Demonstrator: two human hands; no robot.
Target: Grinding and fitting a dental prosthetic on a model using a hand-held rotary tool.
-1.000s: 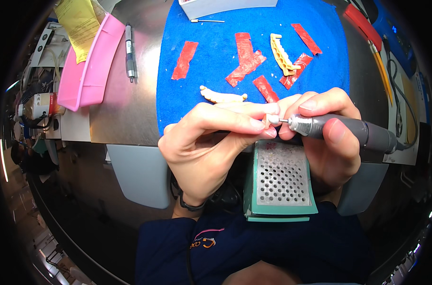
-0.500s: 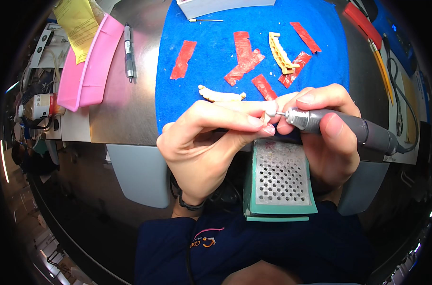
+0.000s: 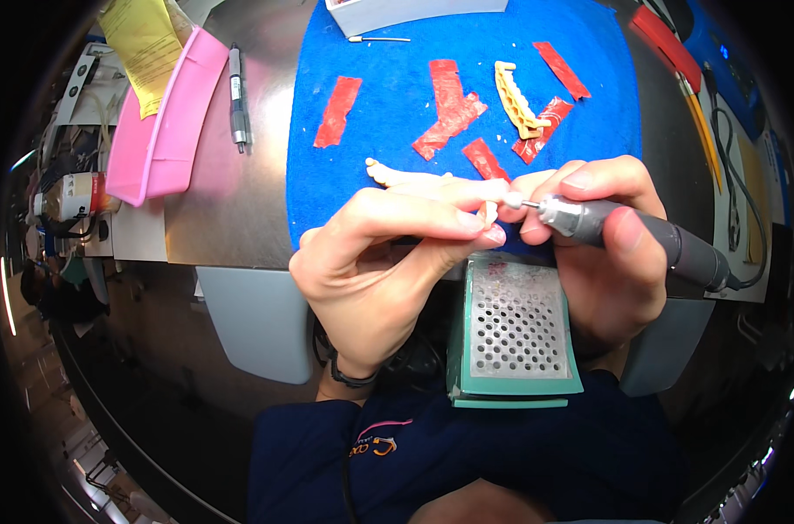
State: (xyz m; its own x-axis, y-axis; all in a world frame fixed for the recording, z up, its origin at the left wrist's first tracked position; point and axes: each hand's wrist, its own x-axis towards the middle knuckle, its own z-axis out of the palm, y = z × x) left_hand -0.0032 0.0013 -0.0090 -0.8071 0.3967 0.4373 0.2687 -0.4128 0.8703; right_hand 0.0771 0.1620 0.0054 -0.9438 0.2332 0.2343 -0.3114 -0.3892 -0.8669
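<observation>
Between the thumb and index finger of my left hand (image 3: 375,262), a small ivory-coloured dental piece (image 3: 489,213) is pinched, mostly covered by the fingertips. My right hand (image 3: 615,293) is wrapped round a dark grey rotary handpiece (image 3: 646,234). Its pale rounded tip (image 3: 513,200) points left, right beside the small piece; whether they touch I cannot tell. Both hands are close together above a green box with a perforated metal top (image 3: 519,323). Just beyond my left fingers lies an ivory dental framework (image 3: 392,174), partly hidden by them.
On the blue towel (image 3: 379,96) lie several red strips (image 3: 337,112), a yellowish dental framework (image 3: 512,98) and a thin bur (image 3: 379,39). A white box (image 3: 414,10) stands at the back. Leftward are a pen (image 3: 238,96) and a pink tray (image 3: 174,131); the handpiece cord (image 3: 759,271) runs right.
My right hand and the handpiece have shifted slightly right, its tip moving a little away from my left fingertips. My left hand stays almost still with the small piece.
</observation>
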